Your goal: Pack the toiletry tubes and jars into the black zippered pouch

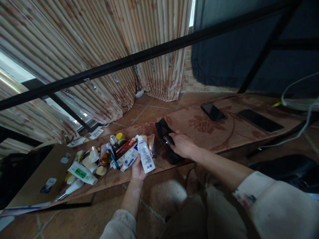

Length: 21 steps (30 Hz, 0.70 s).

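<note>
My left hand (139,168) is closed around a white squeeze tube (147,157) with purple print, its wide end toward me. My right hand (183,144) grips the edge of a black pouch (171,156), which gapes at the top; the fingertips are partly hidden inside it. To the left of the held tube lies a heap of toiletries: a white and blue packet (129,159), a reddish-brown bottle (126,148), a white and green tube (82,172) and several small jars and bottles.
The things lie on a long, brown flower-patterned cloth surface (196,132). Two dark phones, one (213,112) nearer the pouch and one (260,120) farther right, rest there. A cardboard box (47,176) stands at the left. A black metal bar (139,58) crosses before striped curtains (99,39).
</note>
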Motion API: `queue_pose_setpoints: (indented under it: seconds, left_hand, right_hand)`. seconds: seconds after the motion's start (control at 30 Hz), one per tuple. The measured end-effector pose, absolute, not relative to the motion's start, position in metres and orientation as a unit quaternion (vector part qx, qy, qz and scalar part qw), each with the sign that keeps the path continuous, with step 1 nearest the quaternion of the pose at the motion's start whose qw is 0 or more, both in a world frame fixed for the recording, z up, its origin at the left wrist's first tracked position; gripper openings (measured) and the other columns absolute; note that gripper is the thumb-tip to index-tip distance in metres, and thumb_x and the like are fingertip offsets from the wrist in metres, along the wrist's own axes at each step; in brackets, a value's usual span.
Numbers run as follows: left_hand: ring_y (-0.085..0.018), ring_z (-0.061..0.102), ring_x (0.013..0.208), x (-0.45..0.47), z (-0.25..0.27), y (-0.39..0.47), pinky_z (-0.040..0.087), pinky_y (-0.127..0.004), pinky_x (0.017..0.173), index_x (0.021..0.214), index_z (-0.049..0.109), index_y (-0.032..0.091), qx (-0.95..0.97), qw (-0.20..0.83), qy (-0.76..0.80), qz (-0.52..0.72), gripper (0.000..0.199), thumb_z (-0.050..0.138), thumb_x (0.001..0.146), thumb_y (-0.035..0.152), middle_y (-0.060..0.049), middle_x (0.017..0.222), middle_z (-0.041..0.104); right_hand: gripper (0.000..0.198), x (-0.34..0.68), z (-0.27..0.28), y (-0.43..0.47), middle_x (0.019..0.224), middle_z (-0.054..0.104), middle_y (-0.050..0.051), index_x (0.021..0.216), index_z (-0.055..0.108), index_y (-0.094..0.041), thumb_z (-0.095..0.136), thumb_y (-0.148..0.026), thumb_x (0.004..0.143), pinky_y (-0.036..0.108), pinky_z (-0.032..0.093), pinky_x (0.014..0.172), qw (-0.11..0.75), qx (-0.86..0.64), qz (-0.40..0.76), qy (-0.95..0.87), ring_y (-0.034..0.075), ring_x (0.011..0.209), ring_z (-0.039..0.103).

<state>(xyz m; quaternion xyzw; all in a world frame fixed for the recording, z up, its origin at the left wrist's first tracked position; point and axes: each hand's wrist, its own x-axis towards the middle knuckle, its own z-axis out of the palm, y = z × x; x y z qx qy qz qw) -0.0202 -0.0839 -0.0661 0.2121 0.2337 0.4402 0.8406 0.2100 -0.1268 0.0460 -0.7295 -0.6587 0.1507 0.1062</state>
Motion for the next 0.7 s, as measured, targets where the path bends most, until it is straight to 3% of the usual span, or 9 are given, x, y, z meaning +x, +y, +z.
queue_pose_setpoints:
  seconds: [0.23,0.7]
  left_hand:
    - [-0.023,0.065,0.097,-0.0187,-0.0667,-0.0837,0.048,-0.041,0.093,0.116,0.058,0.018,0.215,0.837,0.249,0.437,0.037,0.059,0.083,0.037,-0.007,0.099,0.07]
    - [-0.02,0.066,0.087,-0.0129,-0.0647,-0.0864,0.052,-0.04,0.085,0.104,0.06,0.016,0.246,0.818,0.261,0.45,0.033,0.069,0.075,0.03,-0.007,0.095,0.069]
  right_hand:
    - [0.036,0.2091,0.0483,-0.1279,0.116,0.053,0.013,0.119,0.052,-0.02,0.049,-0.028,0.084,0.033,0.042,0.082,0.104,-0.732,0.156,-0.655,0.026,0.098,0.06]
    - [0.034,0.2098,0.0457,-0.1277,0.114,0.054,0.012,0.116,0.053,-0.019,0.049,-0.027,0.083,0.033,0.043,0.081,0.109,-0.73,0.149,-0.658,0.026,0.095,0.06]
